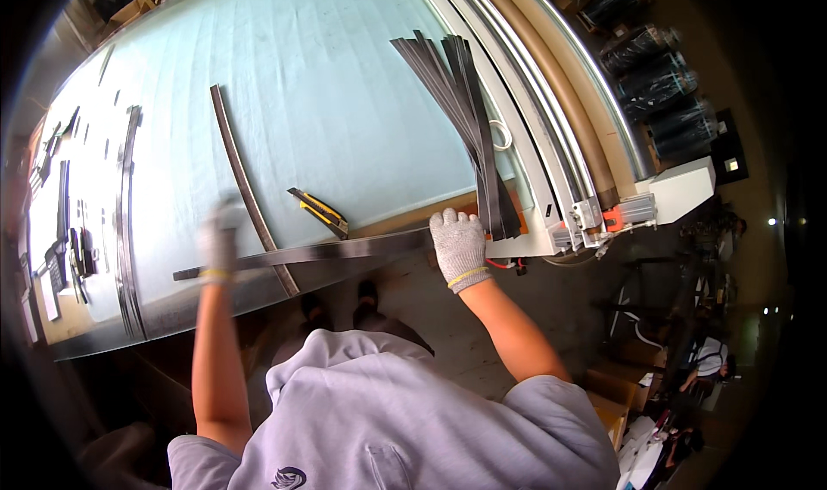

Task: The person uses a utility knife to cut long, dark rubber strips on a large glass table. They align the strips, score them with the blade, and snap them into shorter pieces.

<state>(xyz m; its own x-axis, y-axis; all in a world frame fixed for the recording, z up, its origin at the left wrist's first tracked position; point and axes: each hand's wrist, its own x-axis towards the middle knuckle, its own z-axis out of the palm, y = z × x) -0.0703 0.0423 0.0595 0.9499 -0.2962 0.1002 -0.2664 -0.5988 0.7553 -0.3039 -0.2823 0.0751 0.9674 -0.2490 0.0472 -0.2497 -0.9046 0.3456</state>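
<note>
1. Your right hand (pixel 458 245), in a grey knit glove, sits at the table's near edge, fingers curled around one end of a long dark strip (pixel 327 252).
2. The strip runs roughly level along the near edge of the table (pixel 345 85), from your right hand across to your left.
3. Your left hand (pixel 219 240), also gloved, is motion-blurred over the strip's other end; you cannot tell whether its fingers grip or just rest there.
4. A yellow-and-black knife (pixel 320 212) lies on the pale sheet just beyond the strip, between your hands.
5. A curved dark strip (pixel 245 180) lies on the sheet, crossing under the held one.
6. A fanned bundle of dark strips (pixel 465 102) lies just beyond your right hand.
</note>
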